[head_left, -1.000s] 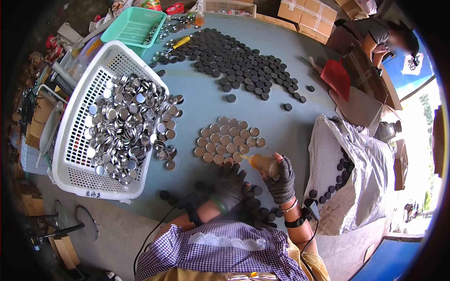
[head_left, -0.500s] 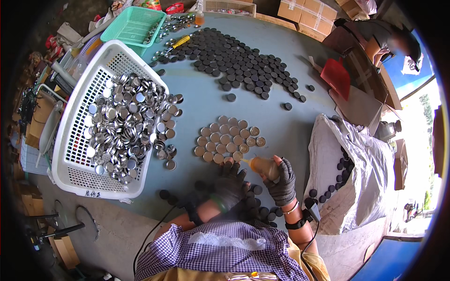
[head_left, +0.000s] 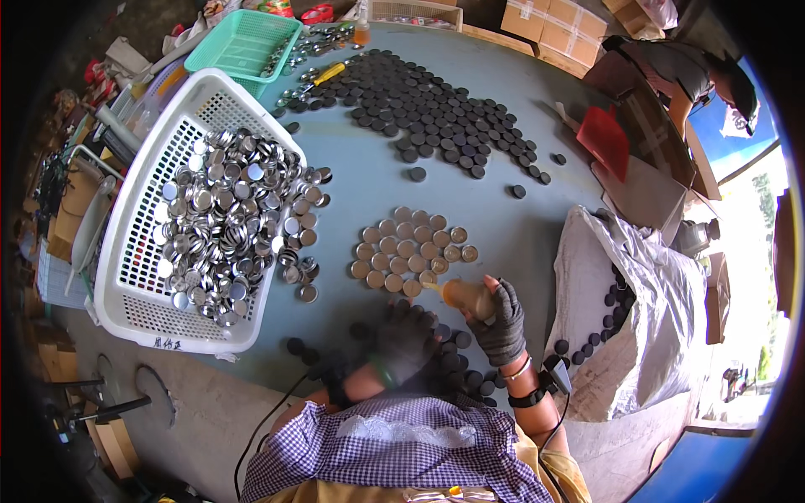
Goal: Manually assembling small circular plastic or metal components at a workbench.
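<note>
The grey-blue table point(head_left: 503, 226) fills my view, and its bare middle strip is the open room I have. One white basket point(head_left: 134, 277) at my left is heaped with shiny metal lids, too many to count, and one green basket point(head_left: 239, 42) sits at the far edge. Dark caps point(head_left: 436, 109) spread well beyond a hundred. One grey sack point(head_left: 646, 318) slumps at the right edge. About twenty-five tan lids point(head_left: 407, 256) lie in a cluster before me. My gloved right hand point(head_left: 503, 323) curls its fingers round one small amber bottle point(head_left: 461, 293), nozzle at the cluster's near edge. My gloved left hand point(head_left: 402, 344) rests blurred on dark caps; I cannot tell its grip.
</note>
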`<action>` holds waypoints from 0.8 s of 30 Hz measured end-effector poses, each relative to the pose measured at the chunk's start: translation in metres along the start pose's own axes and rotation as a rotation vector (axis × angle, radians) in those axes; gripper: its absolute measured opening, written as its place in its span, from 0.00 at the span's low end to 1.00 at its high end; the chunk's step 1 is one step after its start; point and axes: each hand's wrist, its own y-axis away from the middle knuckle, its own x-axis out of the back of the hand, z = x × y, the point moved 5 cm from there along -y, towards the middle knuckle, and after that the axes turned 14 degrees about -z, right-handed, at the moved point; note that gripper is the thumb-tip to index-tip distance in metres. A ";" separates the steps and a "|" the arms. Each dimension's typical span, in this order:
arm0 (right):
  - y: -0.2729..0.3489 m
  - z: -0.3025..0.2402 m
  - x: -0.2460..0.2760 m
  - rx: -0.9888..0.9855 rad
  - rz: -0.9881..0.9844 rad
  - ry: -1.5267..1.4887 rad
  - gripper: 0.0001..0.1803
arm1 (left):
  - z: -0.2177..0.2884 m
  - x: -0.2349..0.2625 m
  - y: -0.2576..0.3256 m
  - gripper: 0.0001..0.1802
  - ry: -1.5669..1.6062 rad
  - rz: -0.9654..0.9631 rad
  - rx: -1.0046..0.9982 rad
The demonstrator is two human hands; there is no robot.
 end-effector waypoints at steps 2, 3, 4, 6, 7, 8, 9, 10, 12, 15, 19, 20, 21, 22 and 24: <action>-0.002 0.000 -0.001 0.000 -0.002 -0.009 0.36 | 0.000 0.004 0.003 0.20 0.009 -0.003 -0.007; -0.004 -0.001 -0.001 0.007 -0.001 -0.001 0.36 | -0.001 0.004 0.004 0.20 0.009 -0.002 -0.005; -0.005 -0.001 -0.001 0.014 0.000 0.008 0.35 | -0.002 0.004 0.005 0.21 0.025 -0.010 -0.003; -0.008 -0.001 -0.001 0.017 0.009 0.013 0.35 | -0.003 0.005 0.007 0.22 0.042 -0.018 -0.002; -0.009 -0.001 0.000 0.020 0.019 0.018 0.35 | -0.003 0.007 0.007 0.23 0.037 -0.037 0.020; -0.009 0.000 0.000 0.019 0.019 0.019 0.35 | -0.004 0.007 0.007 0.24 0.033 -0.057 0.041; -0.010 0.000 0.000 0.022 0.025 0.019 0.35 | -0.006 0.006 0.008 0.24 0.032 -0.056 0.043; -0.011 0.000 0.001 0.025 0.031 0.020 0.34 | -0.008 0.005 0.010 0.25 -0.003 -0.046 0.059; -0.012 -0.001 0.003 0.010 0.025 0.025 0.34 | -0.011 0.006 0.012 0.26 -0.037 -0.036 0.073; -0.010 0.002 0.005 -0.012 0.019 0.030 0.34 | -0.014 0.010 0.014 0.28 -0.029 -0.059 0.107; -0.007 0.000 0.009 -0.025 0.023 0.046 0.34 | -0.020 0.015 0.015 0.28 -0.022 -0.044 0.137; -0.006 0.000 0.009 -0.025 0.023 0.045 0.34 | -0.021 0.016 0.015 0.28 -0.011 -0.025 0.134; -0.004 0.000 0.009 -0.026 0.023 0.056 0.35 | -0.022 0.016 0.015 0.28 -0.010 -0.026 0.134; -0.003 0.000 0.010 -0.026 0.023 0.066 0.35 | -0.023 0.017 0.015 0.29 -0.016 -0.014 0.123; 0.002 0.001 0.010 -0.036 0.017 0.059 0.35 | -0.023 0.017 0.015 0.29 -0.021 -0.003 0.112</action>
